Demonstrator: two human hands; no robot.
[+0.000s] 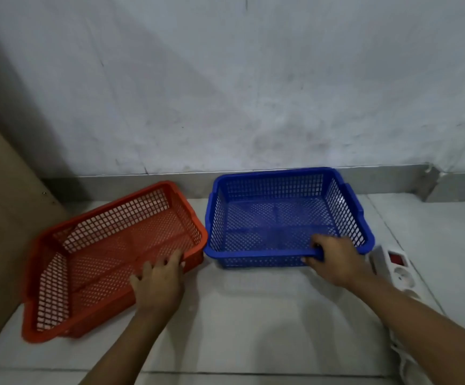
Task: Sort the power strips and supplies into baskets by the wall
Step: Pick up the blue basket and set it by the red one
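Pale tiled floor (253, 315) against a scuffed white wall (253, 93), left hand (157, 284) gripping the orange basket (59, 273) rim, right hand (334, 259) pinching the blue basket (253, 252) rim, white power strip (395, 270) just beside.

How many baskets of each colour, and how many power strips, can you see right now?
Red basket: 1
Blue basket: 1
White power strip: 1, partly hidden by the right arm
Total: 3
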